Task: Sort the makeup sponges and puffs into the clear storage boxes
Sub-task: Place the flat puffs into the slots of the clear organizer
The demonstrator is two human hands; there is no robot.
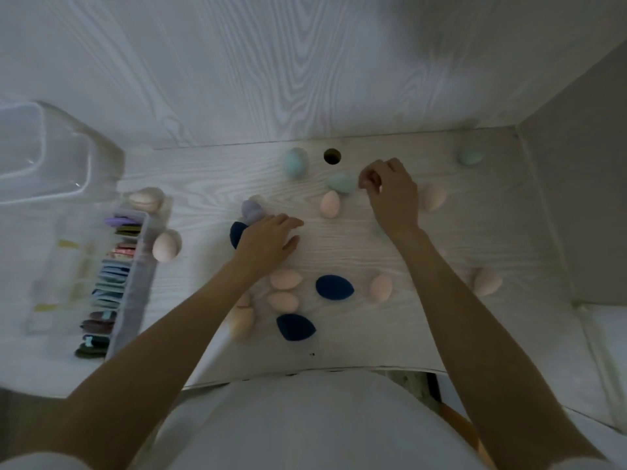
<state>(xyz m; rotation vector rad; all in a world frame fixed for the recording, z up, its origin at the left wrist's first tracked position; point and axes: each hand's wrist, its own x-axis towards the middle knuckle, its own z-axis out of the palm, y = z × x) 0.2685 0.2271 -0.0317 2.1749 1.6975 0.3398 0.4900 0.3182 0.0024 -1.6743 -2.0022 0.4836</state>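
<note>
Reaching across the desk [441, 232], her right hand [390, 188] curls emptily beside the mint sponge [342, 182] at twelve o'clock; left hand [268, 240] lies flat, fingers relaxed; box [135, 283] at nine o'clock.

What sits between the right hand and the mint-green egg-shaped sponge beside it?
Nothing visible: the right hand hovers with curled fingers just right of the mint-green egg-shaped sponge, bare white wood-grain desk around them.

One head-worn wide-angle view looks steeply down from above the desk [373, 232], facing the back wall [237, 62]. It sits close: both forearms reach in from the bottom edge, and the edges bow.
</note>
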